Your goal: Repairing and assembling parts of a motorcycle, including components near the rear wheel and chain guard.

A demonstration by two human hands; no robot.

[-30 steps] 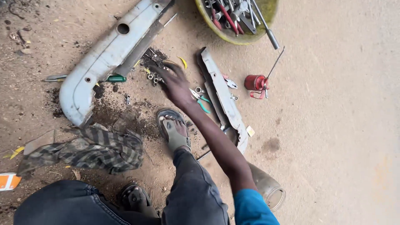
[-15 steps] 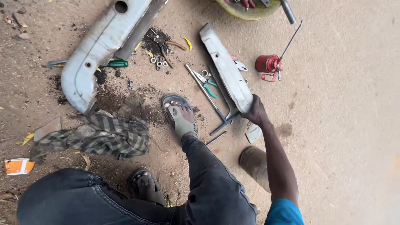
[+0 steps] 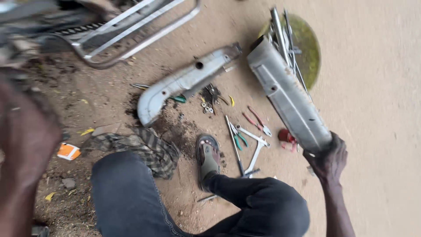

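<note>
Head view, looking down at a dirt floor (image 3: 372, 109). Right hand (image 3: 330, 159): closed around the near end of a long grey metal cover (image 3: 287, 97), which is lifted off the ground and slants up and away toward the top of the frame. The fingertips are hidden behind the cover's end; only the knuckles and the back of the hand show. The cover's far end overlaps a yellow-green basin (image 3: 307, 48) holding long metal tools, so most of the basin is hidden, and its rim is smeared by motion blur.

Left hand (image 3: 24, 131): a large blurred brown shape at the left edge, close to the lens and partly cut off. Whether it is open or closed cannot be told, nor whether it holds anything.

On the ground between the hands: a second, curved grey metal cover (image 3: 180, 85), lying flat, well apart from the lifted one. A green-handled tool (image 3: 179, 99) shows only in part beneath its edge. Near it lies a small dark heap of nuts and bolts (image 3: 209, 98), too small to tell apart. Red-handled pliers (image 3: 256, 120), green-handled pliers (image 3: 239, 138) and a wrench (image 3: 256, 151) lie just beyond the sandalled foot (image 3: 208, 160). A red object (image 3: 286, 136) is mostly hidden under the lifted cover. A checked cloth (image 3: 140, 147) lies beside the knee in dark jeans (image 3: 127, 193). A tubular metal frame (image 3: 131, 30) is cut off at the top.
</note>
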